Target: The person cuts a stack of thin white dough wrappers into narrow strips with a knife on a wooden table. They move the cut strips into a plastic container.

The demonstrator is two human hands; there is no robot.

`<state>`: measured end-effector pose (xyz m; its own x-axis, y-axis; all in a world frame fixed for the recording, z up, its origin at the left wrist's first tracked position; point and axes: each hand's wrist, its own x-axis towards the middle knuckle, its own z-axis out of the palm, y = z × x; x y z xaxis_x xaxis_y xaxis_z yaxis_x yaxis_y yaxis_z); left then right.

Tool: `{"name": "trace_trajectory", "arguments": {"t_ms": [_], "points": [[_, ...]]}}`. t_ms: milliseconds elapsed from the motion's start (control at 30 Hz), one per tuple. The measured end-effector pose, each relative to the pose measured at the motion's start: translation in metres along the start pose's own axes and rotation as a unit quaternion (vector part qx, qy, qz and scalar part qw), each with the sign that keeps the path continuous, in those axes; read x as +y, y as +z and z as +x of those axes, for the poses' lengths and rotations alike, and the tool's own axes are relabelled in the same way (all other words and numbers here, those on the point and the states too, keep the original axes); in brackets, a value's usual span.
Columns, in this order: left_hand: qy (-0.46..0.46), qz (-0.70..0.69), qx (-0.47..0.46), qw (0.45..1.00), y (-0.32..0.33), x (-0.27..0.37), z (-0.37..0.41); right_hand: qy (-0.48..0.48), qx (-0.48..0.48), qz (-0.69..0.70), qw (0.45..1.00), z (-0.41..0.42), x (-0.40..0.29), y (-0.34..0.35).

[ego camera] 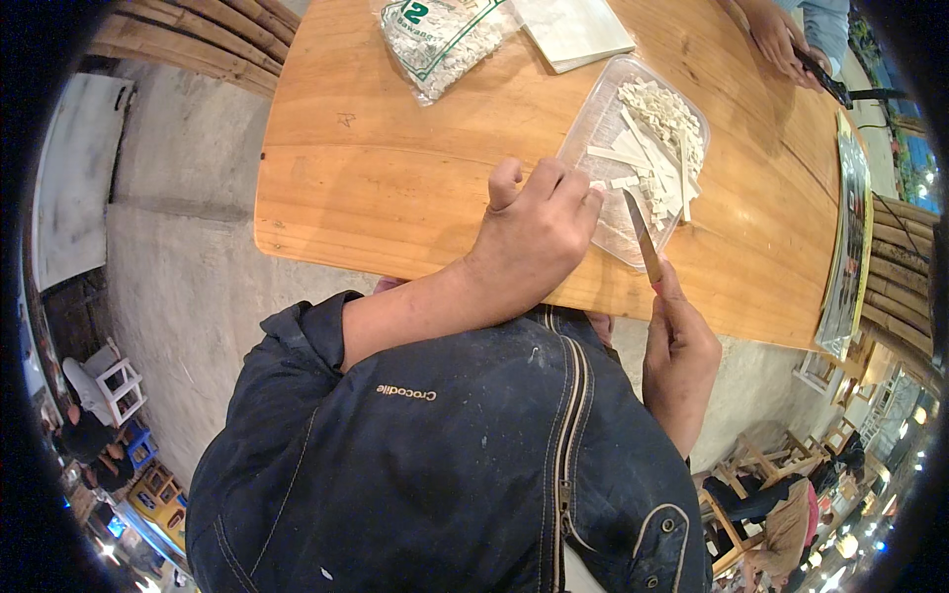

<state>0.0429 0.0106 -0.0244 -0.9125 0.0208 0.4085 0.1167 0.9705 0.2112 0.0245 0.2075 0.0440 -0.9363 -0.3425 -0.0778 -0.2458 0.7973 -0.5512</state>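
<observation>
My right hand (680,348) grips a small knife (646,241) by its handle, the blade pointing up over the near part of a clear plastic tray (569,152). At the tray's left side, my left hand (537,215) has its fingertips bent down at short pale pieces (624,182) close to the knife's tip; whether it pinches one cannot be seen. Long pale flat strips (617,156) lie across the tray. Small cut pale bits (656,104) are heaped along its far and right sides. Part of the tray is hidden by my left hand.
A plastic bag of pale bits (452,55) and a stack of white sheets (574,33) lie on the wooden table (385,170). At the upper right, another person's hands (778,48) hold a black object (823,76). Plastic-covered printed sheets (847,237) lie along the right edge.
</observation>
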Motion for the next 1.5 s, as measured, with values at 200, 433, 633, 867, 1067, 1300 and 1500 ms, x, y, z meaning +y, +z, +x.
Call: {"name": "trace_trajectory", "arguments": {"t_ms": [200, 433, 633, 867, 1067, 1300, 1500], "points": [[-0.006, -0.013, 0.000, 1.000, -0.002, -0.001, 0.000, -0.013, 0.002, -0.005, 1.000, 0.004, 0.002, 0.006], [-0.010, -0.010, -0.007, 1.000, -0.002, 0.000, 0.001, 0.015, 0.013, -0.003, 1.000, 0.006, -0.002, 0.004], [-0.019, -0.026, 0.002, 0.999, 0.001, 0.000, 0.001, 0.010, -0.017, -0.004, 1.000, 0.007, -0.002, 0.003], [-0.005, -0.041, 0.003, 0.999, 0.001, -0.003, 0.001, 0.022, 0.018, 0.008, 1.000, 0.011, -0.002, 0.004], [-0.011, -0.051, 0.002, 0.999, 0.001, -0.002, 0.002, 0.010, -0.013, 0.050, 0.999, 0.011, -0.004, 0.007], [-0.007, -0.040, 0.003, 0.999, 0.001, -0.003, 0.004, 0.025, -0.039, 0.033, 0.998, 0.013, -0.008, 0.006], [0.000, -0.021, -0.008, 1.000, 0.000, -0.002, 0.004, 0.017, -0.047, 0.007, 0.999, 0.012, -0.007, 0.007]]}}
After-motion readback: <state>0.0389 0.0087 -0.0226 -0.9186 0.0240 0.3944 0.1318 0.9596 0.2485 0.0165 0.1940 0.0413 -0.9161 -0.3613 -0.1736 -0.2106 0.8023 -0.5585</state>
